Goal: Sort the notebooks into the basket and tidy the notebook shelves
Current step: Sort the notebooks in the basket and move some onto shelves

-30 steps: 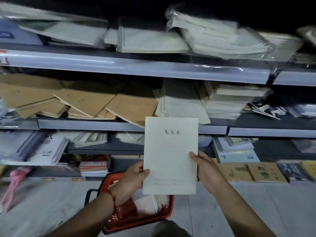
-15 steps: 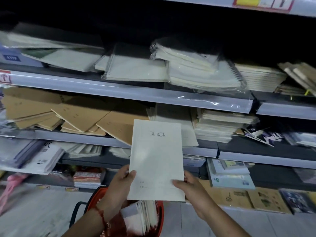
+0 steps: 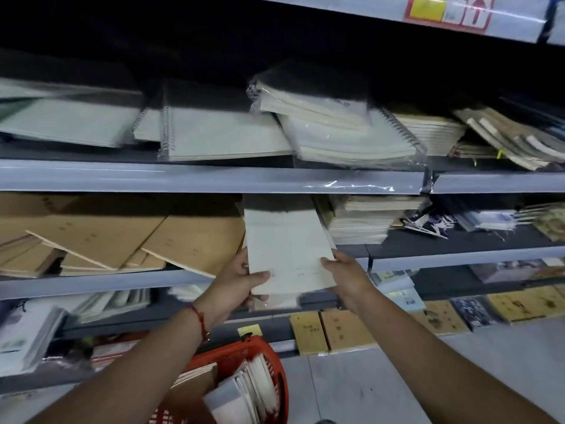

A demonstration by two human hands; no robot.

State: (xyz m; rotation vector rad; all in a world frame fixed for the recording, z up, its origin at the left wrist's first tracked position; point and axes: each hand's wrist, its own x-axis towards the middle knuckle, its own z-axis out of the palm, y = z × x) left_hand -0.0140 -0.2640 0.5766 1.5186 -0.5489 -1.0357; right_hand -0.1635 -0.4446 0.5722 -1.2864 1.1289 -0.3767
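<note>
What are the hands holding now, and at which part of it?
Both hold one white notebook at its near end: the left hand at the left corner, the right hand at the right edge.

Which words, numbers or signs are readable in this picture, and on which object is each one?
None can be read.
White notebook held by left hand and right hand: faint print, blurred.
Red-and-yellow shelf tag: blurred.
Brown floor-level notebooks: marks too small.
</note>
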